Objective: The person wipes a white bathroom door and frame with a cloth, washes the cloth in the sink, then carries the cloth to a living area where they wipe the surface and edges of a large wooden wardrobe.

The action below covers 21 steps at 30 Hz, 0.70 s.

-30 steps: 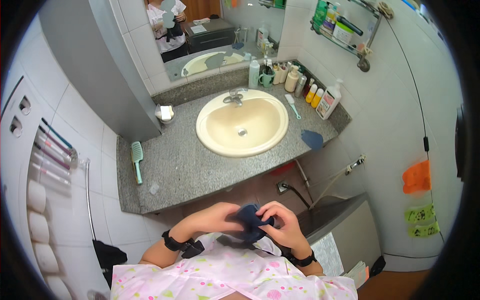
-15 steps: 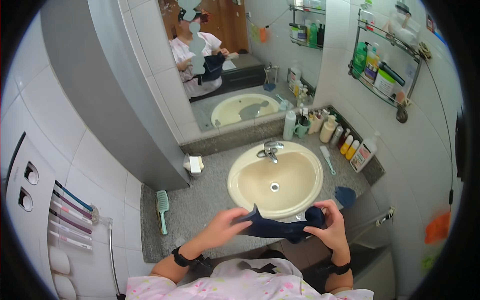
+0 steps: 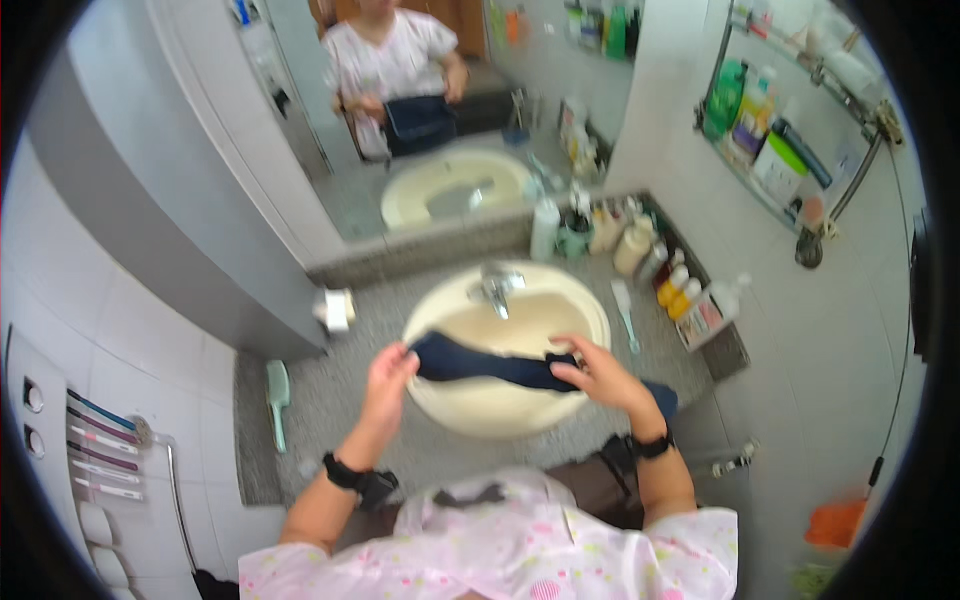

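Observation:
A dark navy cloth [image 3: 490,368] is stretched sideways over the front half of the cream oval sink [image 3: 470,420]. My left hand [image 3: 388,372] pinches its left end, fingers closed on the edge. At the other end, my right hand [image 3: 600,375] grips a bunched part between thumb and fingers. From above it looks like a narrow band; the mirror [image 3: 470,50] shows it hanging as a broader dark panel. Behind it stands the chrome faucet [image 3: 497,290]. A second dark blue piece [image 3: 660,398] lies on the counter, partly covered by my right wrist.
Bottles and a cup [image 3: 575,235] line the counter's back right, near a pale-handled brush [image 3: 626,315]. A light green hairbrush [image 3: 278,405] lies left, and a small white container [image 3: 337,310] stands by the grey column. Toothbrushes [image 3: 105,455] hang on the left wall; a glass shelf [image 3: 765,190] is at right.
Both hands have moved the cloth forward, from the sink's front edge to above the basin. The right end has been opened out somewhat. The view has shifted too.

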{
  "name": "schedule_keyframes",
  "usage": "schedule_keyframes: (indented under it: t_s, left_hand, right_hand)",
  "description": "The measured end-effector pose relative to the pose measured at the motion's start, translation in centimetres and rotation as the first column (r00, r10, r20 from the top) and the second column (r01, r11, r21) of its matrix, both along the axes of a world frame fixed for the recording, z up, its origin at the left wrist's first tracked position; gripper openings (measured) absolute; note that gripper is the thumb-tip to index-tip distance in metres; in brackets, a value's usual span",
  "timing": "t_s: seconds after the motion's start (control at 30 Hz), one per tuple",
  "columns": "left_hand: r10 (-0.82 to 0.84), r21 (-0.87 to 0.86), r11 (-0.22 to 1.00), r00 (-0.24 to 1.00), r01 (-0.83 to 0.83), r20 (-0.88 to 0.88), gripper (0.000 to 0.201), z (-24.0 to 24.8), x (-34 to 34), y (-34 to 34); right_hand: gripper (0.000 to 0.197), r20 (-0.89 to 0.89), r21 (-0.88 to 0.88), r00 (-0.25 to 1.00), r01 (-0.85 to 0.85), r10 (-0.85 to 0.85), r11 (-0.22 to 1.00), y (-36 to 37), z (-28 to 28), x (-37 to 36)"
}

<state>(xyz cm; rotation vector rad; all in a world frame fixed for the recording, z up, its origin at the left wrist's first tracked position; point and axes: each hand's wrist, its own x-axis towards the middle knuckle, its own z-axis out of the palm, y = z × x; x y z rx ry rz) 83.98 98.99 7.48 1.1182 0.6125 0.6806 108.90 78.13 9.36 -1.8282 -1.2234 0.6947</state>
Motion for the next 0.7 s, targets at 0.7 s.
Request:
schedule_keyframes:
  t_s: [0.7]
  left_hand:
    - [0.198, 0.651, 0.598, 0.701, 0.467, -0.685, 0.024, -4.9, 3.6, -0.1]
  right_hand:
    - [0.025, 0.188, -0.073, 0.982, 0.018, -0.004, 0.997, 1.8, -3.7, 5.4]
